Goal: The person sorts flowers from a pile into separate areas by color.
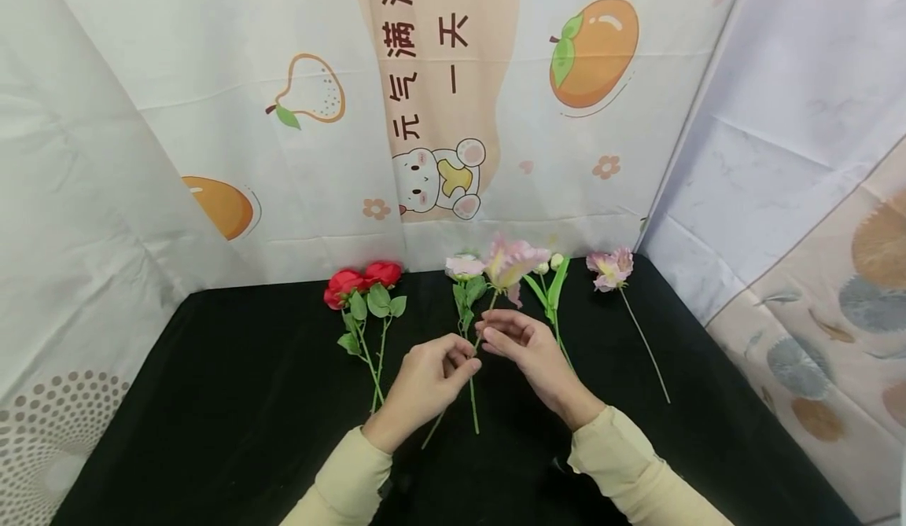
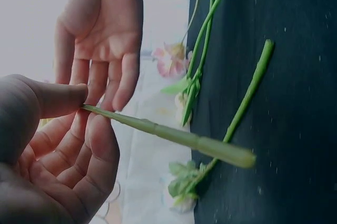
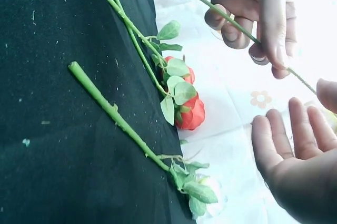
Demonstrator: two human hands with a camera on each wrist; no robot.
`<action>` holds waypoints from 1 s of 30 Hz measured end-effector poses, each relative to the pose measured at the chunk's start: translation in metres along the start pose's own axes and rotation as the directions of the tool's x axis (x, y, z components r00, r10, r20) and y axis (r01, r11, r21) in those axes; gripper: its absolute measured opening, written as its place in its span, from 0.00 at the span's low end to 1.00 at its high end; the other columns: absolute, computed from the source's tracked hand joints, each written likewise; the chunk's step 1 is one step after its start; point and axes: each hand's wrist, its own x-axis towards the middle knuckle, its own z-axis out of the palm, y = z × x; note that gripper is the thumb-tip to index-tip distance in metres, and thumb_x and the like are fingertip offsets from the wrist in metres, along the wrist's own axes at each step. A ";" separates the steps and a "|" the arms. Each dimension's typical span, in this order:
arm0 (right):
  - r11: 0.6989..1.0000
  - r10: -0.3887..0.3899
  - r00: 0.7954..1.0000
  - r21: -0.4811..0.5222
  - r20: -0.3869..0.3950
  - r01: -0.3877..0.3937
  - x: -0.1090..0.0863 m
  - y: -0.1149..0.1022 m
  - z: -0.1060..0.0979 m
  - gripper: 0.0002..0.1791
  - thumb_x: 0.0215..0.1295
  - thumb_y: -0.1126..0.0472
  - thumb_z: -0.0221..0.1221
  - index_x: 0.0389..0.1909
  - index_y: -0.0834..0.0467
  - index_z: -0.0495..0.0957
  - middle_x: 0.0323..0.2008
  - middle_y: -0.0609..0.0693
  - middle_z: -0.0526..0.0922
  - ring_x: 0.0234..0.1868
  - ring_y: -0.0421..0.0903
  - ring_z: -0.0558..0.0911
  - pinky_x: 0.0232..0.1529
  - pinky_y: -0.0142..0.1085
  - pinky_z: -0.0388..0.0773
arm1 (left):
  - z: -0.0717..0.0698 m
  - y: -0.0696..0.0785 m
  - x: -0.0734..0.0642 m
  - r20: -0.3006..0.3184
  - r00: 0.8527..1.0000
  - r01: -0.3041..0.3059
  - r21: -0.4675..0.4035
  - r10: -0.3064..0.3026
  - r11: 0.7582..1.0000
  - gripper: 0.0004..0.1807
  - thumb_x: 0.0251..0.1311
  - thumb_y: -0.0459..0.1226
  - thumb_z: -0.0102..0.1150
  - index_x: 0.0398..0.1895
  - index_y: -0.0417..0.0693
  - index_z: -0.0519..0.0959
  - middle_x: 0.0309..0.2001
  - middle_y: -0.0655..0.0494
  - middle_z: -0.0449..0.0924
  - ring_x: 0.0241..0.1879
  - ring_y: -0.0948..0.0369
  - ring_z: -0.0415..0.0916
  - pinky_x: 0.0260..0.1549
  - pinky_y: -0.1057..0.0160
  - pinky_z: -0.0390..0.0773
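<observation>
My left hand (image 1: pixel 430 377) pinches the thin green stem of a pink flower (image 1: pixel 513 263) between thumb and fingertips. The bloom is held up, and the stem slants down toward the front past the hand. In the left wrist view the lower stem (image 2: pixel 174 134) juts out from the pinch. My right hand (image 1: pixel 531 357) is just above the left one, beside the upper stem. Its fingers (image 3: pixel 303 129) look relaxed and apart, with the thumb near the stem. Whether it touches the stem is hard to tell. Behind the hands lies a white flower (image 1: pixel 465 266) with green leaves.
Red roses (image 1: pixel 347 286) lie left of the hands on the black cloth (image 1: pixel 233 400). A stem with white buds (image 1: pixel 557 262) and long leaves lies just right, partly behind the right hand. Farther right is another pink flower (image 1: pixel 610 269). A printed curtain (image 1: pixel 318 172) stands behind.
</observation>
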 end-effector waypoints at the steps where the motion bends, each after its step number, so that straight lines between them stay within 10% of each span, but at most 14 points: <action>1: 1.000 -0.011 1.000 0.003 -0.009 0.011 -0.001 0.000 -0.002 0.20 0.73 0.62 0.61 0.61 0.67 0.74 0.53 0.57 0.83 0.55 0.49 0.83 0.56 0.42 0.80 | 0.003 0.001 0.001 0.004 1.000 0.000 0.001 0.000 1.000 0.04 0.66 0.36 0.67 0.39 0.47 0.82 0.28 0.64 0.80 0.22 0.70 0.74 0.25 0.67 0.78; 19: 0.976 -0.129 0.981 0.155 -0.142 0.151 -0.007 -0.020 -0.028 0.13 0.74 0.68 0.58 0.56 0.61 0.77 0.43 0.49 0.86 0.42 0.47 0.87 0.45 0.42 0.85 | 0.013 0.005 0.003 0.165 0.985 0.048 -0.034 -0.041 0.998 0.03 0.67 0.39 0.66 0.38 0.50 0.84 0.30 0.67 0.81 0.23 0.71 0.75 0.25 0.69 0.77; 30: 0.981 -0.108 0.976 0.136 -0.189 0.135 -0.015 -0.019 -0.055 0.12 0.72 0.70 0.59 0.54 0.59 0.78 0.41 0.49 0.86 0.40 0.45 0.87 0.42 0.41 0.85 | 0.056 0.020 0.026 0.154 0.986 0.096 -0.175 -0.069 0.980 0.04 0.66 0.36 0.67 0.39 0.45 0.84 0.30 0.65 0.83 0.24 0.73 0.78 0.28 0.71 0.79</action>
